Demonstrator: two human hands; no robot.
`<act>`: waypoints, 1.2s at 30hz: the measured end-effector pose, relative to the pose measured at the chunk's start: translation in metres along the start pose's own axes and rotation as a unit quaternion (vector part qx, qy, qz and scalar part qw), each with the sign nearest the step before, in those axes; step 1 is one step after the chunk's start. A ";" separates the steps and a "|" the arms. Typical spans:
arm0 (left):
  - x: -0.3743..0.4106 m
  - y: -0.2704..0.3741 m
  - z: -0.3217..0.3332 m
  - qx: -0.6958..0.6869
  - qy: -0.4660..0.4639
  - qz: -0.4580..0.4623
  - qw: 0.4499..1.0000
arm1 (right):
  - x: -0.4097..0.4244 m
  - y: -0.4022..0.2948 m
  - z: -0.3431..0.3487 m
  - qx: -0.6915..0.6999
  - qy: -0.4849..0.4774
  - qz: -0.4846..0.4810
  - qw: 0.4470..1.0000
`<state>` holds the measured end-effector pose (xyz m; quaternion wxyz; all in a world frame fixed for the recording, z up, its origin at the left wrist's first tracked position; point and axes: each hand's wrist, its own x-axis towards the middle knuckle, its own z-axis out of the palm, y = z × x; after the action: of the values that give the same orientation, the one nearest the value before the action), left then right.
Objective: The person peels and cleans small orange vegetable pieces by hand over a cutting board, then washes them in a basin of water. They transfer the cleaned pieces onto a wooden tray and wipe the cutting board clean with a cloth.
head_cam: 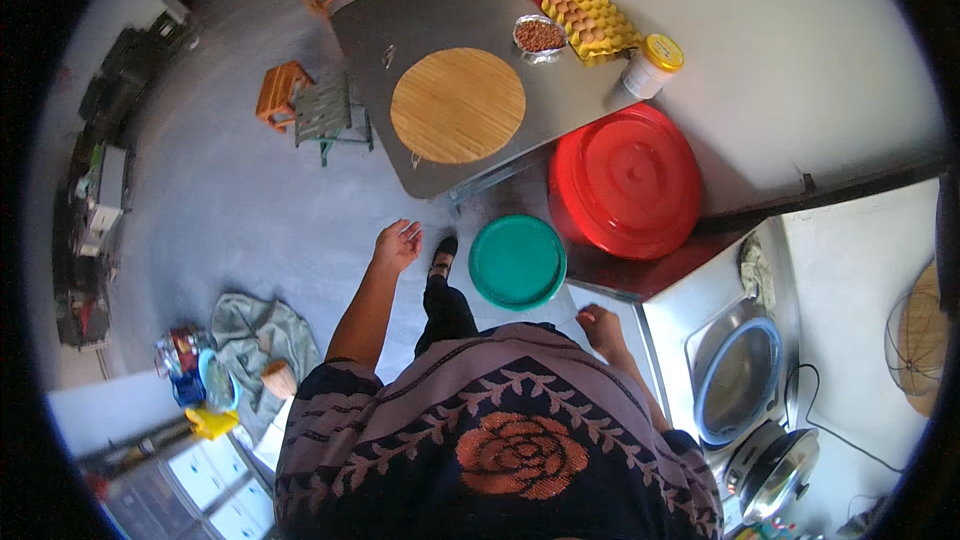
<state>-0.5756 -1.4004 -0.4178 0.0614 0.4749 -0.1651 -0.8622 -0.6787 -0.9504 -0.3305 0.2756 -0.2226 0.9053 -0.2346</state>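
My left hand (pixel 398 245) hangs over the floor short of the table, fingers loosely apart, holding nothing. Beside my body on the right, my right hand (pixel 598 324) has its fingers curled; whether anything is inside them cannot be told. Between and ahead of the hands is a round green lid or basin (pixel 517 262) low down. A round wooden board (pixel 458 106) lies on the grey table (pixel 420 15). Farther back on it are a foil-like bowl of reddish-brown nuts or beans (pixel 539 36), a yellow egg tray (pixel 600 19) partly filled with eggs, and a jar with a yellow lid (pixel 652 67).
A large red lidded tub (pixel 628 180) stands against the table's right end. The steel sink counter (pixel 675 315) on the right holds a blue-rimmed basin (pixel 739 382). Left of the table are a wooden stool (pixel 282 94) and a green folding stool (pixel 326 109).
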 end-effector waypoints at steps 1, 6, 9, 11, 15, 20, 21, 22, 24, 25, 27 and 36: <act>0.027 0.022 0.011 0.009 0.002 -0.003 1.000 | 0.006 -0.004 0.007 0.016 0.008 0.048 0.999; 0.161 0.093 0.049 0.020 0.017 -0.044 0.999 | 0.035 -0.054 0.040 0.094 0.022 0.204 0.974; 0.235 0.115 0.049 0.006 0.057 -0.098 0.993 | 0.066 -0.109 0.037 0.109 0.008 0.227 0.968; 0.255 0.124 0.052 0.053 0.102 -0.089 0.989 | 0.090 -0.148 0.021 0.102 0.004 0.237 0.966; 0.291 0.133 0.053 0.092 0.146 -0.113 0.979 | 0.107 -0.160 0.026 0.110 0.015 0.279 0.954; 0.293 0.138 0.074 0.099 0.302 -0.043 0.947 | 0.114 -0.161 0.035 0.091 0.016 0.297 0.950; 0.293 0.139 0.079 0.083 0.328 -0.027 0.941 | 0.116 -0.161 0.035 0.102 0.021 0.305 0.947; 0.292 0.140 0.084 0.067 0.353 -0.011 0.933 | 0.117 -0.161 0.036 0.090 0.017 0.301 0.949; 0.295 0.142 0.074 0.077 0.290 -0.024 0.954 | 0.118 -0.162 0.036 0.062 0.005 0.286 0.956; 0.296 0.143 0.070 0.084 0.259 -0.031 0.962 | 0.118 -0.160 0.038 0.072 0.007 0.285 0.956; 0.295 0.146 0.068 0.100 0.216 -0.032 0.971 | 0.118 -0.157 0.039 0.092 0.011 0.282 0.955; 0.245 0.148 0.117 0.045 0.084 -0.086 0.992 | 0.112 -0.143 0.043 0.088 0.031 0.295 0.951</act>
<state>-0.8139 -1.5772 -0.5046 -0.0211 0.5600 -0.1564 -0.8133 -0.6971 -1.1357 -0.3282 0.3227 0.0868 0.9144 -0.2285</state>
